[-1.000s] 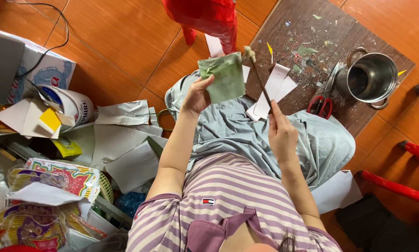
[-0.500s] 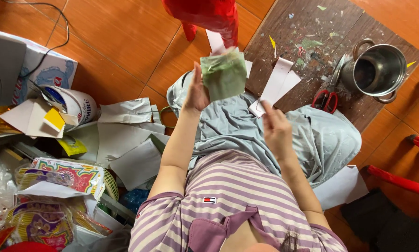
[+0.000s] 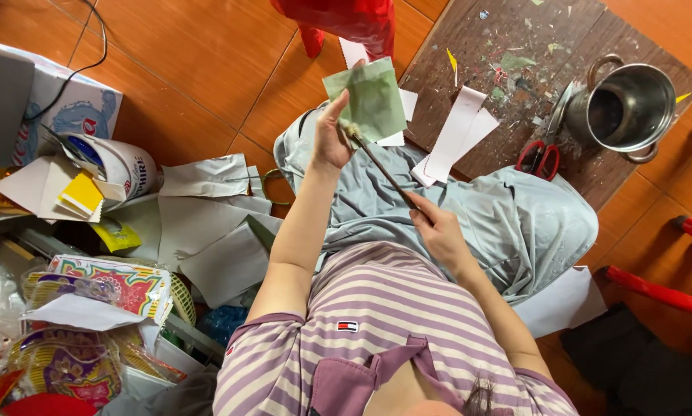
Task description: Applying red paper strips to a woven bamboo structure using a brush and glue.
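Evidently our left hand (image 3: 332, 139) pinches the green paper (image 3: 370, 100) raised flat so the brush (image 3: 380, 168), gripped by our right hand (image 3: 438, 231), reaches it.

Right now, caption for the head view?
Left hand holds green paper; right hand touches brush to it.

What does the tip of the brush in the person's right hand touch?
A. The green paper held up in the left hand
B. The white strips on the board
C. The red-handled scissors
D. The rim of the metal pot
A: the brush, gripped by the right hand, has its bristle tip against the lower edge of the green paper that the left hand holds up.
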